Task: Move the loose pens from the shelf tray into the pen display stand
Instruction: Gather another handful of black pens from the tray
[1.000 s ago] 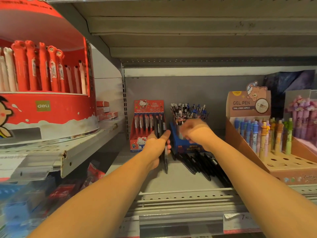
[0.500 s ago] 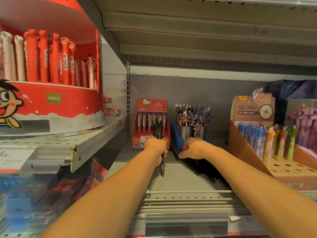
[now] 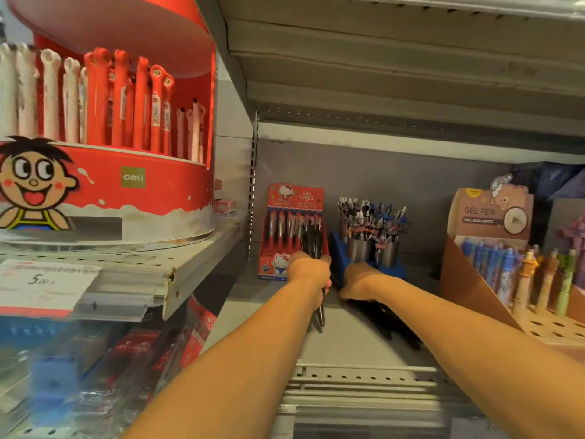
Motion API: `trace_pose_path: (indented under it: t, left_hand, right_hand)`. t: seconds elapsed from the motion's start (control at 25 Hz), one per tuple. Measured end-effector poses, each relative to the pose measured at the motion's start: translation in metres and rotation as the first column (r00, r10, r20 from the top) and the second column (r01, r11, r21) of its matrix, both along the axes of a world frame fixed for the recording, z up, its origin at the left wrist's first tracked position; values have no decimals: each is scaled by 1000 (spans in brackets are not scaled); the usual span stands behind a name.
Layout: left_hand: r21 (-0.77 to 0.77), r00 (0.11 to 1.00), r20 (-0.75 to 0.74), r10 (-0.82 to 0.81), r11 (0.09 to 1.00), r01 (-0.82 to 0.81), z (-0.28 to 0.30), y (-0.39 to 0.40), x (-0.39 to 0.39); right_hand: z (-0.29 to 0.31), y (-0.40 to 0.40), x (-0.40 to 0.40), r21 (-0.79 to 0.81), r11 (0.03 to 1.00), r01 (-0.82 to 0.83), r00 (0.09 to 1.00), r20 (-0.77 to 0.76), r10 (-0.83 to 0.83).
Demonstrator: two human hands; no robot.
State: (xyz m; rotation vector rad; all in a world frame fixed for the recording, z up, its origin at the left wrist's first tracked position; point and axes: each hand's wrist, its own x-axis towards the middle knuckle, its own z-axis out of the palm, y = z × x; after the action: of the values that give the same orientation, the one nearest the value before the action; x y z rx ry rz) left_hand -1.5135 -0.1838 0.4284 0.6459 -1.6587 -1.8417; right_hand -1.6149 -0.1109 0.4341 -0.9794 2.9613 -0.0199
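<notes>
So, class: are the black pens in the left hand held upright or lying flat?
Roughly upright: the left hand grips the black pens, ends showing above and below the fist.

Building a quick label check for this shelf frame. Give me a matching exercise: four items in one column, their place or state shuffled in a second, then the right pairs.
Items
1. left hand
2. right hand
3. red display stand
4. gel pen box

Place or state
A. far right of the shelf
B. grips a bundle of black pens
C. upright against the back wall, behind the left hand
D. down on the loose black pens lying on the shelf

Pairs: 1-B, 2-D, 3-C, 4-A
</notes>
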Motion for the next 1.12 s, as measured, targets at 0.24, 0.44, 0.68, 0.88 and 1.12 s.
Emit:
trace_pose_path:
  t: [0.24,0.44,0.68,0.88,1.12]
  left_hand:
    - [-63,998,61,-27,998,31,-1,5,1]
    - [-65,992,97,-78,994,85,-2,8,3]
    - [-81,997,6,-78,994,78,-2,8,1]
    - [-194,981,-184,-53,981,17,12,18,8]
    - [-469,911,-400,-100,876,-110,48,51,67]
  right_hand:
    - [4,14,-2,-129,986,107,983,163,-85]
    - [29,43,-5,-368,901,231,918,388,-78]
    - [28,94,17,-698,687,203,866,455,206]
    - [28,114,45,-804,586,107,901,327,285]
    - [48,124,87,-928,370,-44,875,142,462]
